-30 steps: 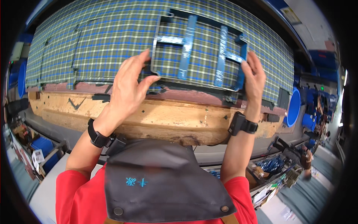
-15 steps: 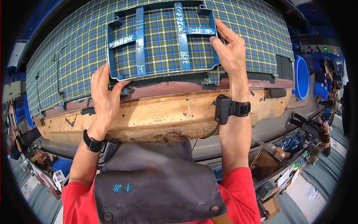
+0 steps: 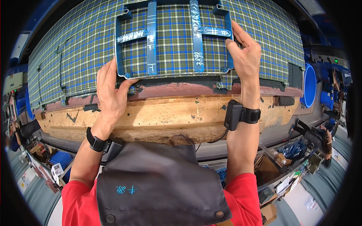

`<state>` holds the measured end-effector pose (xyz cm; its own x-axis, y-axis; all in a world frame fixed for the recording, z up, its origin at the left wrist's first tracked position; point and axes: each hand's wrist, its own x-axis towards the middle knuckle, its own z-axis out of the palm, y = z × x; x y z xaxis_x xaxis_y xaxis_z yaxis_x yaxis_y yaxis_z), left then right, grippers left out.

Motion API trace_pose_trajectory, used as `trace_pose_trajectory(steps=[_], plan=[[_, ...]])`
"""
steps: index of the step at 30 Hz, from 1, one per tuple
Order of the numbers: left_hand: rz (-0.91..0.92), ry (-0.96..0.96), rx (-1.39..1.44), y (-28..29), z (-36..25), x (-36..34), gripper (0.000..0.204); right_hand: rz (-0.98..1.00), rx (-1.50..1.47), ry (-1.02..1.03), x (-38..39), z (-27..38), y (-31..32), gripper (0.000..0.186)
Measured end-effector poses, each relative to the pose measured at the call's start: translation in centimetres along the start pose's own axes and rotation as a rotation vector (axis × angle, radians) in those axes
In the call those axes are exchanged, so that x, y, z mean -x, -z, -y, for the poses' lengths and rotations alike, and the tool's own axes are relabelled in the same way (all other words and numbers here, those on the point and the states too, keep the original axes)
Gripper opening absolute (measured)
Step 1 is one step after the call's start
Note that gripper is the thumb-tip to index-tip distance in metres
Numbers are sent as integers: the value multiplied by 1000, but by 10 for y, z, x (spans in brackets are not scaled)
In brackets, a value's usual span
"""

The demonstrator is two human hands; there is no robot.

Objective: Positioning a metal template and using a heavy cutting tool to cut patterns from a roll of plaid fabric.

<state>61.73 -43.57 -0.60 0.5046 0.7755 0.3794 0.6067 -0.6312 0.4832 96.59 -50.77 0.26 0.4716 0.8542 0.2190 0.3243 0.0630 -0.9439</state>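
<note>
A blue metal cutting die (image 3: 151, 45), a rounded rectangular frame with crossbars and white handwritten marks, lies on green, blue and white plaid fabric (image 3: 264, 45). Its lower edge runs close to the fabric's ragged near edge. My left hand (image 3: 113, 88) grips the near left corner, fingers along the outer side and thumb at the near edge. On the right side, my right hand (image 3: 245, 52) holds the frame with its thumb on the rim by the short crossbar and its fingers outside. The die's far edge is partly cut off by the picture.
A reddish strip (image 3: 181, 89) and a worn wooden board edge (image 3: 166, 113) with dark scraps lie nearest me. A dark block (image 3: 284, 101) sits at the right end, beside a blue round bin (image 3: 310, 86). Another person (image 3: 320, 137) is at far right.
The view has shifted slightly, so die, fabric and hands appear a little farther right. Both hands keep their hold, and the die stays at nearly the same place on the fabric.
</note>
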Motion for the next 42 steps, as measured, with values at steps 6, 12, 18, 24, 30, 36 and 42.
trace_pose_trajectory(steps=[6,12,18,24,30,36,42], plan=[[44,29,12,3,-1,-10,75,-23,61,-15,-7,8,-2,55],[76,6,-5,7,-5,-4,82,3,63,-91,1,1,2,57],[107,78,-6,8,-11,1,73,8,123,-134,7,10,1,59],[115,21,0,10,-8,4,74,2,160,-154,12,4,8,61],[102,-3,32,12,-10,6,81,-5,103,-143,18,6,9,64],[87,2,44,11,-11,7,82,-9,123,-133,21,8,13,66],[94,9,38,11,-12,9,82,-3,104,-162,22,7,14,67]])
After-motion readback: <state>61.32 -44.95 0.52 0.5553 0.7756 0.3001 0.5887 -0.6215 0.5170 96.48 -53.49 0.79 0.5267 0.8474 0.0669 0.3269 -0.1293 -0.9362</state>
